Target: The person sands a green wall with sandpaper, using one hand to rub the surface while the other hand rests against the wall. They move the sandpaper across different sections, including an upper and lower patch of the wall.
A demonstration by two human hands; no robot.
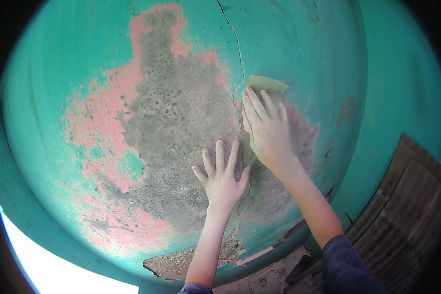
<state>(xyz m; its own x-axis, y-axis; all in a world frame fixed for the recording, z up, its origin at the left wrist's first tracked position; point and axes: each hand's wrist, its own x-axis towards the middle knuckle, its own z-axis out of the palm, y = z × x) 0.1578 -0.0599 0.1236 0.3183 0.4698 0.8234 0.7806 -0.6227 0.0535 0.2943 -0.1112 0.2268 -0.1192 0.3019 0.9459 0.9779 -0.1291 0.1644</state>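
My right hand lies flat over a piece of sandpaper, pressing it against the green wall; the sheet's top edge shows beyond my fingertips. Lower and to the left, my left hand rests on the wall with its fingers spread and nothing in it. Around both hands the green paint is worn away, leaving a rough grey patch edged with pink. A thin dark crack runs down the wall between the hands.
Brown corrugated sheets lie at the lower right. Along the wall's bottom edge is a broken strip of bare, rough material. Rubble lies below it. A bright white area shows at the lower left.
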